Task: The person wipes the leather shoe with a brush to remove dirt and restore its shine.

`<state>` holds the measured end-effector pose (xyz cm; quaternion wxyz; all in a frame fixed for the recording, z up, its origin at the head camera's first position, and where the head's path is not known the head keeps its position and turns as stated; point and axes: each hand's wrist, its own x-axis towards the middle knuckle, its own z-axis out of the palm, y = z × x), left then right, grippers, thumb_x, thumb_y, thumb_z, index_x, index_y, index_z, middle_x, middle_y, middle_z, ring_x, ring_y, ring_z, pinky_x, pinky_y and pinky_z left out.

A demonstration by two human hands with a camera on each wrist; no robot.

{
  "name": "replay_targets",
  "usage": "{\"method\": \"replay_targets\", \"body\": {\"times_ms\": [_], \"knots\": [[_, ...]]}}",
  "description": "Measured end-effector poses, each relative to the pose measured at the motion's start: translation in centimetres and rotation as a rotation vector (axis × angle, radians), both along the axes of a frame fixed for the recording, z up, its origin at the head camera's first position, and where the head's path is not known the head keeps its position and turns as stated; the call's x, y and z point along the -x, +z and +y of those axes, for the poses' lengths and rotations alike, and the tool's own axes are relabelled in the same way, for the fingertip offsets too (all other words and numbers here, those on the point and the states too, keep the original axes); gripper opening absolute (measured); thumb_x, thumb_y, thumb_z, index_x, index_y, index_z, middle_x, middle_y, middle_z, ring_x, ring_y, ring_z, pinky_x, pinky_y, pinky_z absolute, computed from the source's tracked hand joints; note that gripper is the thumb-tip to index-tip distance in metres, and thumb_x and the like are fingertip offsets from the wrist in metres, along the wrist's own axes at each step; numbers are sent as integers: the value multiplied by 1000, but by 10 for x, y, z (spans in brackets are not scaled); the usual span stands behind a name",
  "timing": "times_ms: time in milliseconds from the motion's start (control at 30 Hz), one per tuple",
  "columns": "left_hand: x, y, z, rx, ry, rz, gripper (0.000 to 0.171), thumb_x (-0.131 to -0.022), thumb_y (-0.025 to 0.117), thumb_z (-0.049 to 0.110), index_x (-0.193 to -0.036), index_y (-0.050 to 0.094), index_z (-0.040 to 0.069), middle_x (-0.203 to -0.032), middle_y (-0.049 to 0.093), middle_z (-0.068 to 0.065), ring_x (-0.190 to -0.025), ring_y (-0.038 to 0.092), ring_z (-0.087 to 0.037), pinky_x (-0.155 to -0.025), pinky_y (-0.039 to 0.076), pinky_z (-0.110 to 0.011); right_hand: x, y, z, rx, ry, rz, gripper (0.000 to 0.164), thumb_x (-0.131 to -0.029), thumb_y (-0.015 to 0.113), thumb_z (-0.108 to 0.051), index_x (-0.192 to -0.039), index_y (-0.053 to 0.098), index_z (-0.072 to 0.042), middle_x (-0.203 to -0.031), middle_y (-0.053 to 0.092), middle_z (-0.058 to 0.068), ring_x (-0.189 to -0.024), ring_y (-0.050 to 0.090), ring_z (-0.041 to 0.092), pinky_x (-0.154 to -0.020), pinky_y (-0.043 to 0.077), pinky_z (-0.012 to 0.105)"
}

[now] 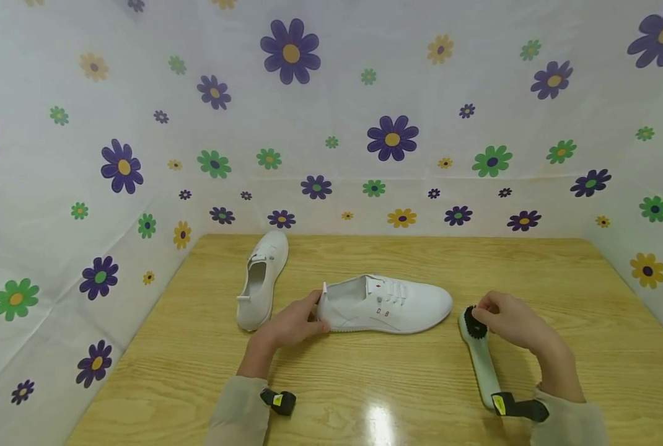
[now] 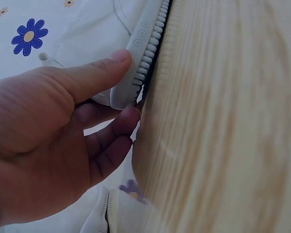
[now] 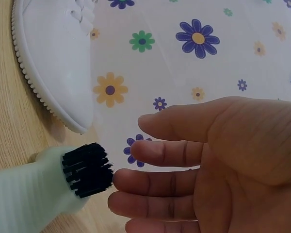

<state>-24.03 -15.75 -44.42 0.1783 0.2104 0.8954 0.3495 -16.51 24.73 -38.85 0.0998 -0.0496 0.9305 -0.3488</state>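
Our L hand (image 1: 292, 323) grips 1 white shoe (image 1: 387, 310) by the heel, thumb on the side & fingers round the back; it lies upright just R of that hand on the table (image 1: 398, 365), toe pointing away from it. Our R hand (image 1: 512, 319) holds nothing, fingers loose & fairly straight, tips right by the bristles (image 3: 87, 170) of the brush (image 1: 480, 359); can't tell if they touch. Brush lies bristles up, just L of R hand, handle running toward us. The other shoe (image 1: 270, 279) sits beyond L hand, to its L.

Risks, we reckon: gripped shoe may swivel, b/c L hand has only the heel end. Brush might roll or skid if R fingertips catch it off-centre, b/c we see nothing pinning it. R wrist strap (image 1: 523, 409) might snag the handle, being v. close in view. L hand could bump the other shoe if it swings L.

Count: 2 shoes (1 gripped, 1 loose), 1 brush, 2 hands, 2 straps (1 per wrist), 1 table.
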Motion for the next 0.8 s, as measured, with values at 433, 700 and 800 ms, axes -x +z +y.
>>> {"method": "replay_targets", "body": {"times_ms": [433,700,800], "knots": [[3,-7,7,-67,-13,58,78,-78,85,16,-140,40,1,-129,52,-11,-117,51,-23,-103,41,-44,-1,0,7,-13,-29,-20,27,-103,53,-22,-102,59,5,-89,60,12,-76,53,21,-63,44,35],[6,-10,6,-73,-49,42,76,-73,89,21,-131,45,4,-120,55,-8,-107,53,-21,-98,42,-42,-3,-1,15,-27,-41,-21,31,-104,51,-23,-106,59,7,-93,62,14,-80,57,23,-64,45,35],[7,-11,3,-85,-56,8,77,-73,89,24,-132,45,4,-120,56,-7,-107,53,-20,-98,43,-41,-3,-2,16,-30,-46,-23,31,-104,51,-22,-106,59,7,-95,63,16,-81,59,24,-65,46,35]]}}
